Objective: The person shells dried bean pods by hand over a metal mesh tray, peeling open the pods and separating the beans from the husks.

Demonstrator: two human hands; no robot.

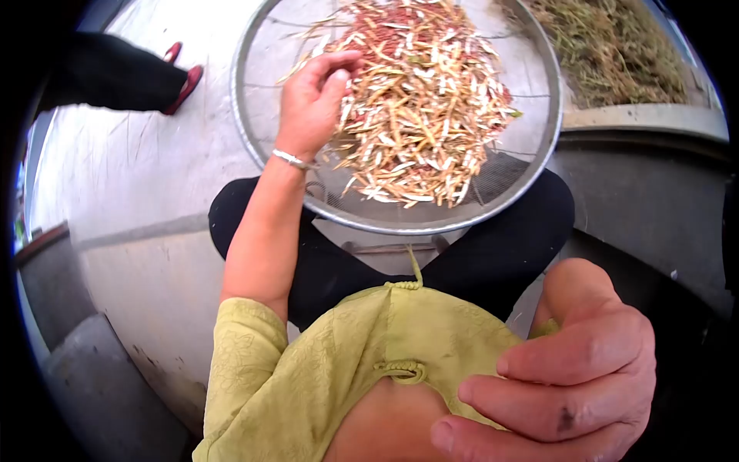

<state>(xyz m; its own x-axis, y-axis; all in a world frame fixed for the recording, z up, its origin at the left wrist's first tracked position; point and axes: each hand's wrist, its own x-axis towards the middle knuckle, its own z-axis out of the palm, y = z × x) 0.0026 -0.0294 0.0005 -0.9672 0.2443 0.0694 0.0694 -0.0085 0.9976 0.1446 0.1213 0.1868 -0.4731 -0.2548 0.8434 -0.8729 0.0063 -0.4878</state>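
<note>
A wide round sieve with a metal rim (242,115) rests over the dark-clothed knees. It holds a pile of dry, pale-brown pods (431,115), with small reddish beans showing mostly near the far side. My left hand (314,96), with a silver bangle at the wrist, is at the pile's left edge. Its fingers are bent and the thumb stands a little apart, with nothing clearly visible between them. Close to the camera at the lower right, my right hand (570,369) is raised off the sieve, fingers loosely curved and apart, with nothing visible in it.
Another person's leg in dark trousers (115,73) and red shoes (185,88) is at the upper left on pale ground. Dried plant stalks (608,50) lie at the upper right behind a pale curved edge (647,117). A grey block (108,385) is at the lower left.
</note>
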